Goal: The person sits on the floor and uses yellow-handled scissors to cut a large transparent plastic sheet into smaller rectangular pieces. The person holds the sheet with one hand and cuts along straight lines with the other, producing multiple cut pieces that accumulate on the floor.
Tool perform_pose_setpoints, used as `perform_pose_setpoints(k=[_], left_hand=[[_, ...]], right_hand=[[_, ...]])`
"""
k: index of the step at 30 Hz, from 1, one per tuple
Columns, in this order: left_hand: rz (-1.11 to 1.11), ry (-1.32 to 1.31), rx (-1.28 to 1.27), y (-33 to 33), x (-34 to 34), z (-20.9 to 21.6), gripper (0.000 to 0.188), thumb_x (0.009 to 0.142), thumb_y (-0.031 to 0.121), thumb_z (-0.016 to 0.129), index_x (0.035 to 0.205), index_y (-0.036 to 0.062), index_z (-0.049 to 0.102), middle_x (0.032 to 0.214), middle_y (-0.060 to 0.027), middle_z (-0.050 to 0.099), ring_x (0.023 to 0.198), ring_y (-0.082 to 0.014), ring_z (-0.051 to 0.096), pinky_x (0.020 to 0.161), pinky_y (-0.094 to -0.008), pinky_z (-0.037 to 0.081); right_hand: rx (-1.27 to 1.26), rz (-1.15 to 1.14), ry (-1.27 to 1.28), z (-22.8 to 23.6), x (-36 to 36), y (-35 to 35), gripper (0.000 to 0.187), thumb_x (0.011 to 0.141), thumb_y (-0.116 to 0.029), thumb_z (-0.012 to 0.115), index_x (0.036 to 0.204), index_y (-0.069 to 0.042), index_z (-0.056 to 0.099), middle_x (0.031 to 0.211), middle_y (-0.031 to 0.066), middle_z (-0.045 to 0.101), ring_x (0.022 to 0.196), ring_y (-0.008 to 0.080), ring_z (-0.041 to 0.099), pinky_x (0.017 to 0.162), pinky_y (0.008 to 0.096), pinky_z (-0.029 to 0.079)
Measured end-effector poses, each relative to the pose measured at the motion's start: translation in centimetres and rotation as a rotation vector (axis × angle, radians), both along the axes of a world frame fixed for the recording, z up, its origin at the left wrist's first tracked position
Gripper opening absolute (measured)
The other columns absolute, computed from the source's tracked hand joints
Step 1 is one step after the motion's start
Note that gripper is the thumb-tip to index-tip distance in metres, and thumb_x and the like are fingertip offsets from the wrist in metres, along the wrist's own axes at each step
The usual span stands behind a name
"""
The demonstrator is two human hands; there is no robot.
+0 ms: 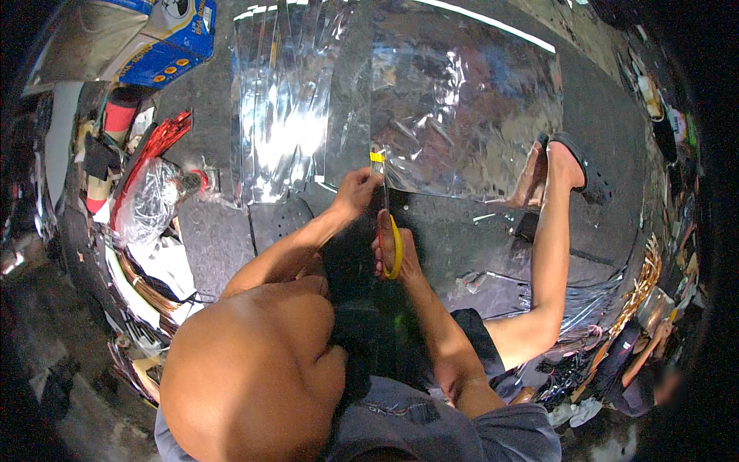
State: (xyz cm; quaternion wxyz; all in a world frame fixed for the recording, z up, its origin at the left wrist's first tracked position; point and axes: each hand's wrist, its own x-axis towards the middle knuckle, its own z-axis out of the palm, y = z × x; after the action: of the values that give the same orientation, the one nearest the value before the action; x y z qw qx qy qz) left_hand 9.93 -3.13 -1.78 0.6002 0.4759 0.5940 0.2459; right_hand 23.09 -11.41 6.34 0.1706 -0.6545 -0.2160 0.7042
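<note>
A large silver reflective sheet point(473, 96) lies flat on the dark surface ahead of me, mirror-like and slightly rippled. At its near left corner, my left hand point(356, 192) pinches the edge between thumb and fingers. My right hand point(395, 250) grips a pair of scissors point(397, 239) with yellow handles. Their blades point away from me at the sheet's left edge, close to my left fingertips. A small yellow patch shows on the sheet just beyond the blades; I cannot tell if it is a reflection. Left of the sheet lie several long silver strips point(281, 100), side by side and overlapping.
Red tinsel-like strands point(158, 142) and a clear plastic bundle point(146, 200) lie at the left. A blue and yellow box point(173, 46) stands at the far left. My bare leg point(548, 254) borders the sheet's right side. Gold strands point(643, 277) and another person point(635, 385) are at the right.
</note>
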Motion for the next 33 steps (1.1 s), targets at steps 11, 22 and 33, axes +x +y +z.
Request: perform_pose_setpoints(k=[11,22,33], left_hand=[[-0.023,-0.110,-0.221,0.8,0.0,6.1,0.031,0.095,0.027,0.047,0.090,-0.0015,0.059,0.074,-0.0013,0.059,0.071,-0.0079,0.050,0.063,-0.0278,0.044],[-0.155,-0.101,-0.036,1.1,-1.3,11.4,0.031,0.095,0.026,0.044,0.087,-0.0019,0.054,0.070,0.0008,0.047,0.070,-0.0088,0.042,0.063,-0.0268,0.039],[-0.094,-0.161,-0.206,0.6,-3.4,15.3,0.029,0.096,0.027,0.046,0.097,-0.0001,0.056,0.078,0.0013,0.050,0.078,-0.0078,0.044,0.072,-0.0260,0.040]], right_hand=[[0.510,-0.231,0.087,-7.0,-0.8,9.7,0.035,0.092,-0.035,0.050,0.074,-0.006,0.061,0.052,0.0036,0.053,0.051,0.0160,0.054,0.051,0.0341,0.044],[0.524,0.320,-0.410,-4.6,-0.4,26.8,0.074,0.088,-0.065,0.024,0.109,-0.003,0.059,0.082,0.0265,0.060,0.083,0.0397,0.061,0.078,0.0472,0.041],[0.610,0.105,-0.378,-5.1,-1.0,41.4,0.095,0.073,-0.083,0.022,0.124,-0.009,0.054,0.105,0.0247,0.057,0.101,0.0345,0.054,0.085,0.0414,0.042]])
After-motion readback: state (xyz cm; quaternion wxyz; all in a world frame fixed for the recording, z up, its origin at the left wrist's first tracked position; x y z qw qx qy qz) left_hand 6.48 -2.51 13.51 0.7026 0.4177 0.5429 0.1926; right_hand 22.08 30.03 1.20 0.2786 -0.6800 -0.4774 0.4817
